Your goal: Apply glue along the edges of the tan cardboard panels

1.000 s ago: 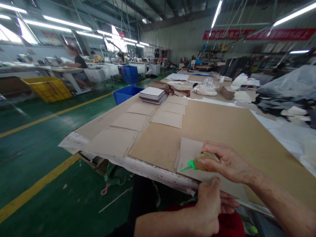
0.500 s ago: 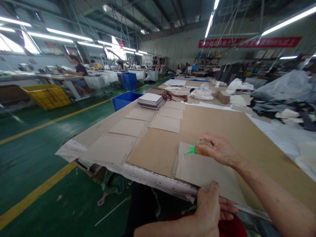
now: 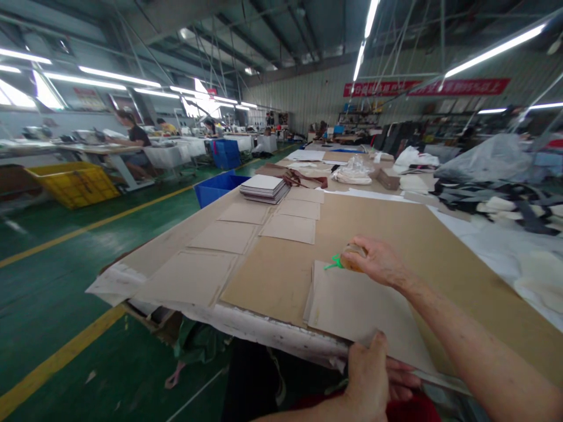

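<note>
My right hand (image 3: pixel 376 258) is wrapped round a small squeeze bottle (image 3: pixel 353 258) of amber colour with a green nozzle (image 3: pixel 334 262). The nozzle tip points left, just at the far edge of a grey cardboard sheet (image 3: pixel 365 305); whether it touches cannot be made out. This sheet lies on top of others whose left edges peep out beneath it. At the near edge, my left hand (image 3: pixel 369 375) pinches the cardboard, thumb on top and fingers underneath. A thin yellowish streak shows near the sheet's left edge.
More cardboard sheets (image 3: pixel 185 275) lie in two rows on the brown-covered table (image 3: pixel 272 275). Behind them stand a stack of boards (image 3: pixel 264 189) and a blue bin (image 3: pixel 220 189). Plastic bags (image 3: pixel 488 158) and dark fabric scraps (image 3: pixel 488 196) pile up on the right.
The bottle and my right hand have moved away from me, taking the nozzle to the sheet's far edge. My left hand keeps its grip; the whole view has shifted slightly.
</note>
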A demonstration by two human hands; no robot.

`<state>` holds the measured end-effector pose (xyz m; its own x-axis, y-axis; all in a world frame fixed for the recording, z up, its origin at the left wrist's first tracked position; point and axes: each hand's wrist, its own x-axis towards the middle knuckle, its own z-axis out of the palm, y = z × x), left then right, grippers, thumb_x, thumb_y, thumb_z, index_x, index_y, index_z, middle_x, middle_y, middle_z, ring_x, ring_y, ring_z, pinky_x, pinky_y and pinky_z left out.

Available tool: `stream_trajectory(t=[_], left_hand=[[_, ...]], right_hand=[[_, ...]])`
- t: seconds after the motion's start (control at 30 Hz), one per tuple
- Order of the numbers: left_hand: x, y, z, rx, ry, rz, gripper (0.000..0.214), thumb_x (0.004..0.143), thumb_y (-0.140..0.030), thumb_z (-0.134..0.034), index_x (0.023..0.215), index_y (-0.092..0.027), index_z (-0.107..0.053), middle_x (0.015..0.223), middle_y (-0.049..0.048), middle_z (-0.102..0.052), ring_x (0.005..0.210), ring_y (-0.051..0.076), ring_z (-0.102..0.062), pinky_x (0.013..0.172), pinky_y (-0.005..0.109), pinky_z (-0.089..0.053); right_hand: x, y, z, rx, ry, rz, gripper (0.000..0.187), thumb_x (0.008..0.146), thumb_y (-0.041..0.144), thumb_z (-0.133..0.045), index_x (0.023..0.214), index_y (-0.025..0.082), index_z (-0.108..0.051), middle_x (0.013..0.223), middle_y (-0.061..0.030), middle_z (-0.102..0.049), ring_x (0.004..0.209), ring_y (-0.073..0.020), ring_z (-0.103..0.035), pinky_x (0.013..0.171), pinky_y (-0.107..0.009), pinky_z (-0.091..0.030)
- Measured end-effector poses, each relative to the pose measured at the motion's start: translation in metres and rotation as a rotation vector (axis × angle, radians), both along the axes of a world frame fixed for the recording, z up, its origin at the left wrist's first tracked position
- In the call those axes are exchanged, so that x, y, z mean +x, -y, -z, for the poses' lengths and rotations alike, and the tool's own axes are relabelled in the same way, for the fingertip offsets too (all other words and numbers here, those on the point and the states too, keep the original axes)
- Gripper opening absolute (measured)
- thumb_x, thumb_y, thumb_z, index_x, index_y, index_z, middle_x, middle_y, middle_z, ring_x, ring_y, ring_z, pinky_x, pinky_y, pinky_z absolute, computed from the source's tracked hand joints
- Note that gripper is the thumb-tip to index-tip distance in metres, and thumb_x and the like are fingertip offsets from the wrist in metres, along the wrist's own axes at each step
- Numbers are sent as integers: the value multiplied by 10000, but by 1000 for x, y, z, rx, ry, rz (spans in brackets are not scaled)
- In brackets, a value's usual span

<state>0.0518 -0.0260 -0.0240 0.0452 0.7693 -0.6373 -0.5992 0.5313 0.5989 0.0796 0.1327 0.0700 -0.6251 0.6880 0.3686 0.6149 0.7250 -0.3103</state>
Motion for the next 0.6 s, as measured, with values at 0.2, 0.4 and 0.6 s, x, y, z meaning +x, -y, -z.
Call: stream_trajectory(t=[0.2, 0.4, 0.6], left_hand=[[-2, 1, -6, 44, -32, -20, 523, 955, -358, -281, 627, -77, -576, 587, 114, -629, 406, 95, -517, 414, 171, -379], [-2, 3, -6, 17, -43, -55, 452, 933, -386, -360, 667, -84, -564, 646, 129, -655, 486, 127, -588, 419, 178, -391], [-6, 5, -6, 75, -22, -34, 450, 907, -418, -403, 704, -66, -595, 697, 147, -666, 536, 135, -613, 454, 183, -417]], right_hand=[[5, -1, -9, -7, 53, 24, 212, 846, 380, -498, 743, 204, -554, 735, 17, -582, 655, -153, -504, 561, -263, -288], [31, -7, -27, -42, 158, 63, 197, 808, 390, -534, 749, 206, -572, 700, 22, -583, 651, -160, -511, 549, -257, -282], [76, -9, -31, -88, 225, 156, 238, 800, 430, -529, 747, 202, -573, 691, 20, -578, 652, -171, -522, 544, -257, -286]])
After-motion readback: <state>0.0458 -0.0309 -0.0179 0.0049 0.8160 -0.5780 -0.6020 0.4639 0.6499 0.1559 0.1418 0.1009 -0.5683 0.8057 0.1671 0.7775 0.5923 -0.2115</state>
